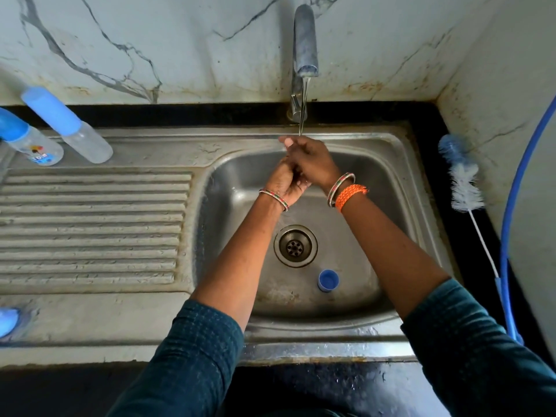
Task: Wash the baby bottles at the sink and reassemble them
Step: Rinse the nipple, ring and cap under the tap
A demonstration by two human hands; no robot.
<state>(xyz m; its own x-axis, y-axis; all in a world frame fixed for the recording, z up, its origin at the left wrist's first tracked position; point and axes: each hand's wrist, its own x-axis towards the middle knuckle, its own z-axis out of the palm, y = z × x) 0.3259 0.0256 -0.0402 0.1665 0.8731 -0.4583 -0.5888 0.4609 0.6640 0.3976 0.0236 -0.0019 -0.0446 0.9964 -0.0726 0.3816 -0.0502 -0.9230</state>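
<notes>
Hands clasp under the tap (305,40): right hand (310,161) wraps left hand (284,180); anything held inside is hidden.

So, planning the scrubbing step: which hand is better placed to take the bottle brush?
Probably the right hand: the white-bristled, blue-tipped bottle brush lies on the black counter on that side, right of the steel sink.

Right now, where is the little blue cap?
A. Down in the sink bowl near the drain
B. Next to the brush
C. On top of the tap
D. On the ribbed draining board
A: the little blue cap lies on the floor of the sink bowl, just in front of the drain.
</notes>
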